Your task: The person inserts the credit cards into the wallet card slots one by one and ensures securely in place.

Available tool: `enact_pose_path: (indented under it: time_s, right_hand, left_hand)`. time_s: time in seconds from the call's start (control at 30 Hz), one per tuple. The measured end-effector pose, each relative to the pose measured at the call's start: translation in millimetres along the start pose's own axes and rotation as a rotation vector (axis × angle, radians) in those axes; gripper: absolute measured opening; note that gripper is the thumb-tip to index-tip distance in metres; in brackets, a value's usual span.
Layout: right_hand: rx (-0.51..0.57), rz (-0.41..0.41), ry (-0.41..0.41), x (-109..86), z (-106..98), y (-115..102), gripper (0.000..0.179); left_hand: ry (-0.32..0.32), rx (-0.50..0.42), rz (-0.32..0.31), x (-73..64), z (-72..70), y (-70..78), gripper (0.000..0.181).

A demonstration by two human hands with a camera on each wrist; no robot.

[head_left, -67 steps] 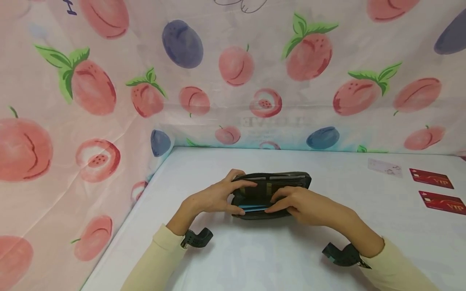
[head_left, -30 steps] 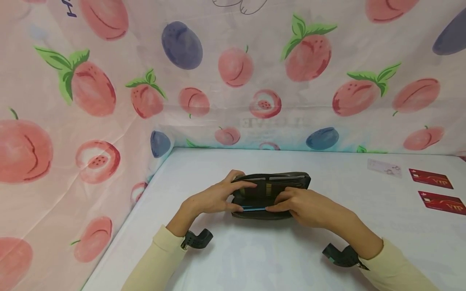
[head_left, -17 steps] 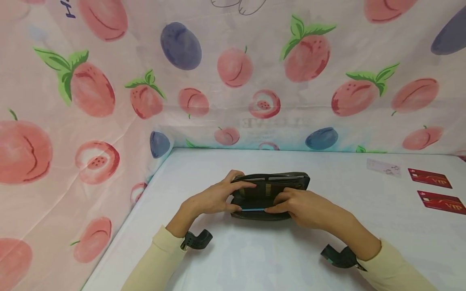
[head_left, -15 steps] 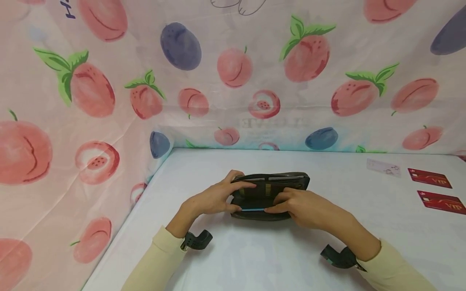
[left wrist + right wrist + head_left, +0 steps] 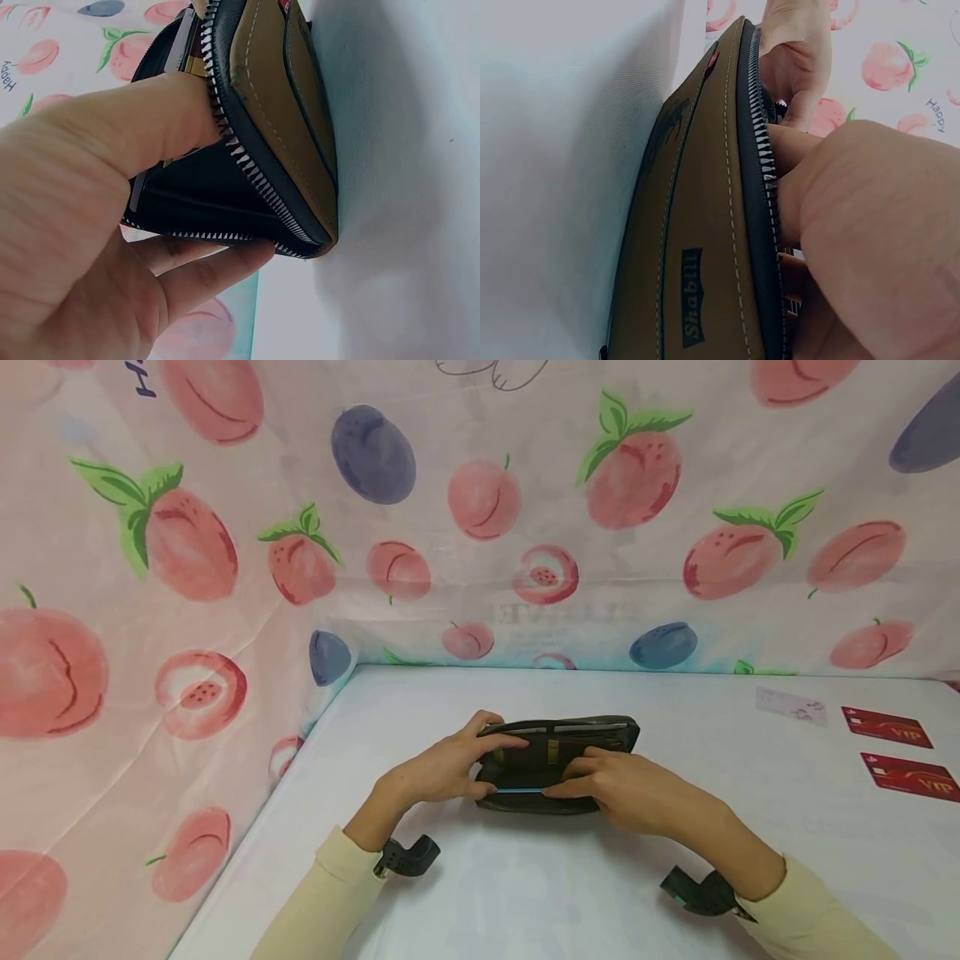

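A zip-around wallet [image 5: 536, 805], brown outside and dark inside, stands gaping on the white table. My left hand [image 5: 450, 767] grips its left end, index finger and thumb over the inside and other fingers behind; the left wrist view has the thumb [image 5: 161, 116] at the zip edge. The blue edge of a card [image 5: 520, 791] shows as a thin line along the front pocket, between both thumbs. My right hand [image 5: 637, 787] reaches in from the right, its thumb at the card's right end and the other fingers curled inside, hidden past the zip in the right wrist view.
Two red VIP cards [image 5: 887, 727] lie on the table at the right, one below the other. A pale patterned card [image 5: 791, 706] lies to their left. A fruit-print cloth [image 5: 450, 585] hangs behind and on the left. Paler cards sit in the wallet's rear slots.
The blue card has sunk deeper into the front pocket, from a wider strip to a thin line. My right fingers have moved slightly down with it; the left hand stays at the wallet's end.
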State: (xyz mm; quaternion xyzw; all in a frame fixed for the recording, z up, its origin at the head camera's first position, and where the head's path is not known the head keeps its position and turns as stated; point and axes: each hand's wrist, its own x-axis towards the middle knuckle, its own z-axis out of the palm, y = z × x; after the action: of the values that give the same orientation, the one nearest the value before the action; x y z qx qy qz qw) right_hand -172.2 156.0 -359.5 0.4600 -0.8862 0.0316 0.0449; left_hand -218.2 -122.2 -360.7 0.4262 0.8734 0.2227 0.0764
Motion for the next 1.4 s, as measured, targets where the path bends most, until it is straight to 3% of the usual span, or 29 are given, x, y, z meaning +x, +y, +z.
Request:
enact_pose_path:
  time_s: [0.73, 1.4]
  right_hand:
    - [-0.005, 0.025, -0.042, 2.8, -1.7, -2.8, 0.065]
    - [-0.040, 0.049, -0.007, 4.1, 1.6, -6.2, 0.065]
  left_hand:
    - [0.011, 0.013, -0.041, 1.9, -0.7, 6.0, 0.061]
    - [0.014, -0.016, -0.037, 1.1, -0.2, 3.4, 0.059]
